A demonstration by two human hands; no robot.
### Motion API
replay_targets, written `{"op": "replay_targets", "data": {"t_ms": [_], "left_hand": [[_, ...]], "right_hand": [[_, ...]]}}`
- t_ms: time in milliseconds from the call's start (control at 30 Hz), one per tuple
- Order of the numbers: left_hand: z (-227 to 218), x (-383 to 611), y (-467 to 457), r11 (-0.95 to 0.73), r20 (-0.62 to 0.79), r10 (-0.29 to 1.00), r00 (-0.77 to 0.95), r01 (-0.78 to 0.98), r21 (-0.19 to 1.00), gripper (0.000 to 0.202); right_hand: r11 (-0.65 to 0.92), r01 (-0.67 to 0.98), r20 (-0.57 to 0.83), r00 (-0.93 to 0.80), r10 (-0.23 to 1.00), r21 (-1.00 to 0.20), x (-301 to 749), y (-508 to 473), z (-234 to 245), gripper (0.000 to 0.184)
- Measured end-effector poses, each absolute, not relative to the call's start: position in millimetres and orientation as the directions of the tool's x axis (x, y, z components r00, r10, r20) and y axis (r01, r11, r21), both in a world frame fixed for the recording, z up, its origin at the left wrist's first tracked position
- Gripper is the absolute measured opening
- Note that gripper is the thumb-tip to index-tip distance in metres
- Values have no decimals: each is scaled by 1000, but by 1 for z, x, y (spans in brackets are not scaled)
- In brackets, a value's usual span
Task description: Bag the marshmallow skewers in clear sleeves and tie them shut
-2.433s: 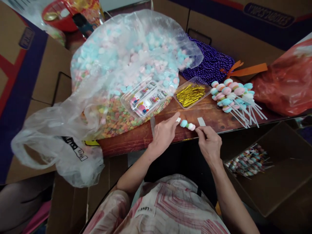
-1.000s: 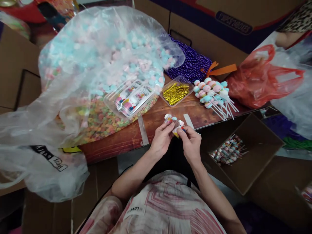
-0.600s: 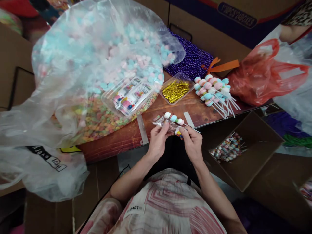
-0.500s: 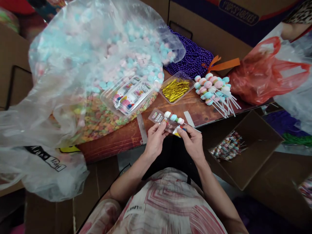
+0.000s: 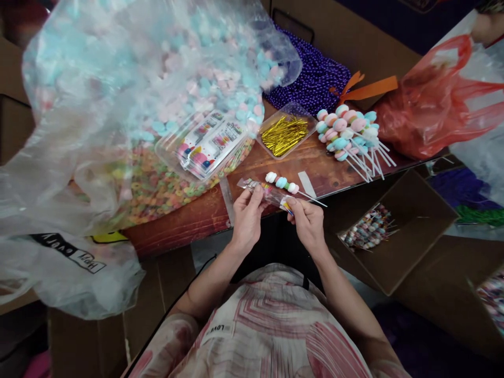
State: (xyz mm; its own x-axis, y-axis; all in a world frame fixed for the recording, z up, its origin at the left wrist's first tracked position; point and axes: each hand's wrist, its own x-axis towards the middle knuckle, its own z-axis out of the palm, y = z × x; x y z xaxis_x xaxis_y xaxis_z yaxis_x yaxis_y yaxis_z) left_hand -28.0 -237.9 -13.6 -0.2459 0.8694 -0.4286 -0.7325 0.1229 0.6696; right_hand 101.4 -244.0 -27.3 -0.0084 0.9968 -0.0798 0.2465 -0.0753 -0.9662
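Observation:
My left hand (image 5: 246, 218) and my right hand (image 5: 309, 223) both pinch a small clear printed wrapper bag (image 5: 264, 190), one at each end, just above the near edge of the wooden table (image 5: 205, 215). A candy skewer (image 5: 285, 185) with white, blue and pink marshmallow pieces on a thin stick lies on the table right behind the bag, apart from both hands.
A big clear sack of pastel candy (image 5: 157, 79) covers the table's left. Nearby sit a stack of printed wrapper bags (image 5: 207, 144), a tray of gold twist ties (image 5: 285, 135), a pile of finished skewers (image 5: 350, 137), purple beads (image 5: 315, 79), a red plastic bag (image 5: 433, 105). A cardboard box of wrapped skewers (image 5: 374, 228) stands lower right.
The skewer held between both hands earlier now lies on the table. Both hands have taken up a wrapper bag and hold it stretched between them. The view has tilted down slightly.

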Motion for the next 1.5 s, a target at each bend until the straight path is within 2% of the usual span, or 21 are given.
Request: {"op": "replay_targets", "data": {"t_ms": [67,167,233,300,367,433,533,700,767,867,1000,1133,1200,1367,1500], "left_hand": [[-14,-31,-234,117,-425,868,-257,-725,678,24],[-17,-35,-226,74,-438,836,-330,-723,687,20],[-22,-39,-220,44,-454,808,-376,-730,682,21],[-26,-45,-215,31,-470,786,-403,-733,680,22],[-30,-50,-211,29,-481,773,-414,-734,678,23],[-33,-53,-207,20,-484,769,-418,-741,671,24],[-37,-54,-202,-11,-485,754,-443,-747,665,27],[-42,-53,-195,-18,-473,734,-487,-710,704,31],[-42,-51,-194,-23,-452,745,-491,-696,718,32],[-41,-47,-192,-39,-442,740,-507,-688,724,30],[-37,-41,-193,-30,-436,758,-485,-694,720,27],[-37,-41,-194,-29,-381,791,-479,-651,759,37],[-40,-42,-194,-42,-328,803,-498,-595,803,40],[-47,-42,-195,-81,-195,817,-542,-443,893,36],[-52,-44,-196,-81,-121,847,-517,-351,933,33]], "right_hand": [[-14,311,-24,-27,999,-950,103,-241,-24,51],[87,478,125,47,991,-874,110,-233,-21,47],[139,675,245,64,967,-724,119,-227,-22,38],[170,844,312,-4,950,-508,128,-221,-28,23],[193,920,308,-85,948,-340,135,-217,-36,17],[220,934,288,-136,948,-283,139,-215,-45,16],[233,907,309,-123,943,-351,138,-216,-53,23],[214,740,373,54,926,-638,141,-229,-41,19],[236,670,387,84,918,-704,144,-237,-32,16],[289,647,420,54,906,-706,145,-248,-24,14],[290,755,449,6,893,-587,146,-252,-23,16],[379,792,514,-98,852,-479,149,-251,-27,13],[424,747,521,-123,845,-512,149,-250,-27,13],[390,559,428,-68,901,-731,144,-248,-29,11],[335,531,369,-44,928,-778,141,-246,-31,10]]}}
